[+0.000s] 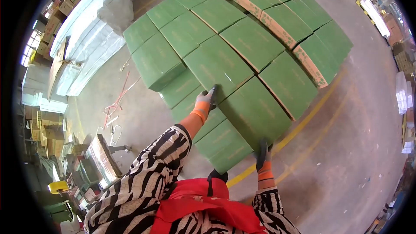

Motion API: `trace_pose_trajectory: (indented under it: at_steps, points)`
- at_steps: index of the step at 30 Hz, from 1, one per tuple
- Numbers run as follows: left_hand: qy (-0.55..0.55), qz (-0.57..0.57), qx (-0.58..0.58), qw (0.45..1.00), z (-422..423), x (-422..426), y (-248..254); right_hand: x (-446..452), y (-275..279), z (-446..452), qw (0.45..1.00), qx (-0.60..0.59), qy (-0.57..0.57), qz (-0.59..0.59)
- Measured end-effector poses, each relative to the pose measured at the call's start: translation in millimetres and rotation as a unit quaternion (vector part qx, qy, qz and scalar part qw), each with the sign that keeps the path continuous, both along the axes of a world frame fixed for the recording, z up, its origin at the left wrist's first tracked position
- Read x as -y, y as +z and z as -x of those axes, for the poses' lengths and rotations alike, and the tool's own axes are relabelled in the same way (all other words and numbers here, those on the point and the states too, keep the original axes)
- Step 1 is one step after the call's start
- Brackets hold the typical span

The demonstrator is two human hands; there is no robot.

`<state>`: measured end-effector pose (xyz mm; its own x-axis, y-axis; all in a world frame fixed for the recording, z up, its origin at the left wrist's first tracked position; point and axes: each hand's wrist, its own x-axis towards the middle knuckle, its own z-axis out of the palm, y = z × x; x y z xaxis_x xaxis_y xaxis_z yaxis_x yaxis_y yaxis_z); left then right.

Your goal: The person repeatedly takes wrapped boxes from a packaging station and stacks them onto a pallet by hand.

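A large green carton (256, 112) lies at the near end of a stack of similar green cartons, with both my gloved hands at it. My left hand (207, 99), in a dark grey glove with an orange cuff, is at its left corner, close to the neighbouring carton (219, 63). At its near right corner is my right hand (263, 155), gloved alike, with fingers partly hidden by the carton's edge. The carton appears gripped between the two hands. Below and to the left, a lower carton (225, 144) sticks out in front of my body.
Plastic-wrapped white stacks (93, 39) stand at the left. Red and white strapping (116, 106) lies loose on the concrete floor near them. A yellow floor line (294, 133) passes along the right side of the stack. More cartons with printed sides (281, 26) sit farther back.
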<state>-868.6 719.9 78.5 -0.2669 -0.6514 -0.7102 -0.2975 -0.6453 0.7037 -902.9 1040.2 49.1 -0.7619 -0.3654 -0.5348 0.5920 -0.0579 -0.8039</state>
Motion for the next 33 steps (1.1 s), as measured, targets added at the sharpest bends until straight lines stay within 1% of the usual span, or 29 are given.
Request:
trace_pose_trajectory:
  at_steps: [2,3,4,5,6,7,8,9,10,11,12,14,15,17,18,19,20,22,23,24,25,26,29,30,33]
  points:
    - [-0.006,-0.001,0.002,1.0,-16,-1,1,-15,-28,5,0.999,0.024,0.022,-0.009]
    - [-0.01,-0.003,0.0,1.0,-26,-2,3,-15,-11,6,0.999,0.043,-0.003,-0.013]
    - [-0.012,-0.006,-0.002,1.0,-40,-4,5,-11,24,6,0.998,0.063,-0.026,-0.018]
    - [-0.028,-0.021,-0.02,0.999,-61,-6,15,-7,44,1,0.995,0.084,-0.045,-0.024]
    - [-0.03,-0.025,-0.045,0.998,-89,-8,15,-12,35,-2,0.993,-0.049,-0.076,-0.074]
    - [-0.026,-0.027,-0.071,0.997,-125,-10,14,-20,18,-2,0.971,-0.184,-0.098,-0.116]
    - [-0.016,-0.025,-0.095,0.995,-165,-11,15,-17,9,-6,0.93,-0.315,-0.114,-0.149]
    - [0.015,-0.023,-0.107,0.994,-208,-11,19,2,32,-19,0.92,-0.349,-0.085,-0.16]
    - [0.045,-0.02,-0.118,0.992,-255,-10,23,27,76,-39,0.906,-0.382,-0.057,-0.17]
    - [0.094,-0.022,-0.109,0.989,-305,-6,21,51,101,-61,0.891,-0.417,-0.03,-0.178]
    - [0.143,-0.025,-0.1,0.984,-359,-2,15,72,102,-86,0.912,-0.391,0.011,-0.118]
    - [0.291,-0.028,-0.113,0.95,-476,10,-21,124,92,-138,0.939,-0.326,0.106,0.007]
    - [0.358,-0.008,-0.086,0.93,-524,14,-15,142,61,-158,0.938,-0.287,0.196,0.014]
    - [0.49,0.023,-0.024,0.871,-620,16,2,195,34,-225,0.947,-0.142,0.289,0.021]
    - [0.538,0.043,-0.034,0.841,-670,13,11,221,29,-266,0.939,-0.064,0.337,0.012]
    - [0.578,0.073,-0.024,0.813,-717,9,12,253,32,-312,0.924,-0.037,0.378,-0.054]
    - [0.613,0.1,-0.008,0.784,-762,2,12,274,21,-351,0.907,0.004,0.419,-0.03]
    - [0.674,0.099,-0.001,0.732,-838,-8,15,306,-7,-420,0.873,0.084,0.48,0.005]
    - [0.692,0.091,0.002,0.716,-872,-13,15,329,6,-463,0.863,0.103,0.492,-0.04]
    - [0.706,0.082,0.002,0.704,-901,-15,15,344,-7,-495,0.841,0.113,0.528,-0.041]
    - [0.714,0.085,-0.003,0.695,-919,-19,14,350,-40,-517,0.82,0.12,0.558,-0.04]
    - [0.718,0.08,-0.009,0.691,-938,-18,11,358,-54,-538,0.799,0.126,0.586,-0.044]
    - [0.732,0.078,-0.042,0.676,-967,-6,6,387,-25,-619,0.813,0.092,0.569,-0.074]
    - [0.74,0.079,-0.057,0.666,-972,0,1,391,-24,-638,0.812,0.067,0.573,-0.086]
    - [0.722,0.066,-0.126,0.677,-977,16,-9,408,-19,-671,0.806,0.001,0.581,-0.117]
